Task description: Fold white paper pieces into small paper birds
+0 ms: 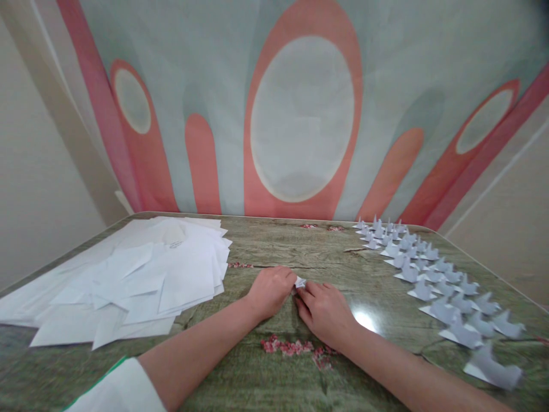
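Note:
Between my two hands, over the middle of the table, is a small piece of folded white paper point(300, 282). My left hand point(273, 290) is closed on its left side, with the fingers curled. From the right, my right hand point(323, 313) pinches the same paper with its fingertips. Most of the paper is hidden by my fingers, so its folded shape cannot be made out.
A wide pile of loose white paper sheets point(193, 269) covers the table's left side. Rows of several folded paper birds point(461, 332) stand along the right edge. The wood-patterned table point(274, 243) has printed pink flowers. Behind it hangs a patterned backdrop point(231, 143).

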A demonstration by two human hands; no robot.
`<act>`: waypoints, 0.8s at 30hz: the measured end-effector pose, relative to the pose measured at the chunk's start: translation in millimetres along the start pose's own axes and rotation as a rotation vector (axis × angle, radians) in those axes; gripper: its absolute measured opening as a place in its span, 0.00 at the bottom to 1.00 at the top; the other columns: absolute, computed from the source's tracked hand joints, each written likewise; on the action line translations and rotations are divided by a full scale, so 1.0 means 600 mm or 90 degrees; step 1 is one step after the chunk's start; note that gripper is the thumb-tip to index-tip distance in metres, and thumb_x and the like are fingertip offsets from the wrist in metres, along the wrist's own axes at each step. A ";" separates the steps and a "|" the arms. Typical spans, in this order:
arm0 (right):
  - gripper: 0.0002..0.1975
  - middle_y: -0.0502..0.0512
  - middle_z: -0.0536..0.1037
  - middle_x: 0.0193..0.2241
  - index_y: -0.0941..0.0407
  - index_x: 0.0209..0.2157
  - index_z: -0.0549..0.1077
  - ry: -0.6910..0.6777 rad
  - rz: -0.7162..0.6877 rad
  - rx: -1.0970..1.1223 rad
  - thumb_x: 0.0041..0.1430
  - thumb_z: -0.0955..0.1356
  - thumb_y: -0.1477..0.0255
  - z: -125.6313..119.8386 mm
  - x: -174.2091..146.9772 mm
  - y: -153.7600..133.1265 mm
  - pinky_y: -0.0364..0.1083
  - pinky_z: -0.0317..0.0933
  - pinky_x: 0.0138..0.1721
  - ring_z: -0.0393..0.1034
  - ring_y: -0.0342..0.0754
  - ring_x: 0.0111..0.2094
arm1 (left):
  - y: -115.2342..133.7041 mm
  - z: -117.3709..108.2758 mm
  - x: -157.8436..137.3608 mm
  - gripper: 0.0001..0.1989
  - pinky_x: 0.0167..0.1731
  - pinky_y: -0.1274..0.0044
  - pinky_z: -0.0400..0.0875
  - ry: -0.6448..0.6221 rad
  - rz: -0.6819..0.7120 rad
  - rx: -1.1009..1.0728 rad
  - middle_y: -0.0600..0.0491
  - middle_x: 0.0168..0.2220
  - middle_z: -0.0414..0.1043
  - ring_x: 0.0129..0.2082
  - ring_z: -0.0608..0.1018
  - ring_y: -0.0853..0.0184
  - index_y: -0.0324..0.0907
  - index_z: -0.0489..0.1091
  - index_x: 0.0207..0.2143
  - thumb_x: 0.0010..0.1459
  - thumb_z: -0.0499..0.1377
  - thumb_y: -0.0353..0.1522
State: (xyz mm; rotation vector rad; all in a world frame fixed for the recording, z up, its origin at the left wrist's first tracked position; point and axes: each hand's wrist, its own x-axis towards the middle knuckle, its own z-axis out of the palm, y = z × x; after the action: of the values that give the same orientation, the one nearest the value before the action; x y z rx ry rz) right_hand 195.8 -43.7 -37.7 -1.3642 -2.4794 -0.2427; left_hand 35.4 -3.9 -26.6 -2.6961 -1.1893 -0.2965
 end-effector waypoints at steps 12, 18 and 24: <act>0.09 0.54 0.72 0.29 0.56 0.37 0.71 0.057 -0.014 0.044 0.57 0.60 0.74 -0.005 -0.010 -0.004 0.48 0.49 0.36 0.64 0.48 0.33 | 0.003 -0.008 0.001 0.03 0.33 0.75 0.66 -0.012 -0.019 -0.007 0.52 0.32 0.68 0.34 0.71 0.64 0.41 0.64 0.30 0.56 0.51 0.28; 0.13 0.54 0.71 0.31 0.55 0.41 0.70 -0.003 0.032 0.037 0.59 0.60 0.66 -0.007 -0.004 0.001 0.48 0.51 0.36 0.64 0.49 0.33 | 0.001 -0.008 -0.001 0.04 0.36 0.75 0.66 -0.017 -0.028 -0.036 0.51 0.33 0.68 0.36 0.70 0.65 0.40 0.65 0.32 0.56 0.51 0.28; 0.12 0.53 0.71 0.32 0.53 0.41 0.69 -0.011 0.021 0.078 0.60 0.58 0.66 -0.012 -0.005 -0.002 0.47 0.52 0.36 0.64 0.48 0.34 | 0.001 -0.012 -0.008 0.05 0.37 0.74 0.66 -0.018 -0.027 -0.044 0.51 0.32 0.69 0.35 0.70 0.64 0.40 0.65 0.31 0.56 0.50 0.27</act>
State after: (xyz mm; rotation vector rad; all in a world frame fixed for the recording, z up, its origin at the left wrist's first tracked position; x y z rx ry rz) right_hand 197.6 -48.6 -32.1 -1.3619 -2.4395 -0.0705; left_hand 32.0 -9.6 -21.1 -2.7457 -1.2685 -0.3131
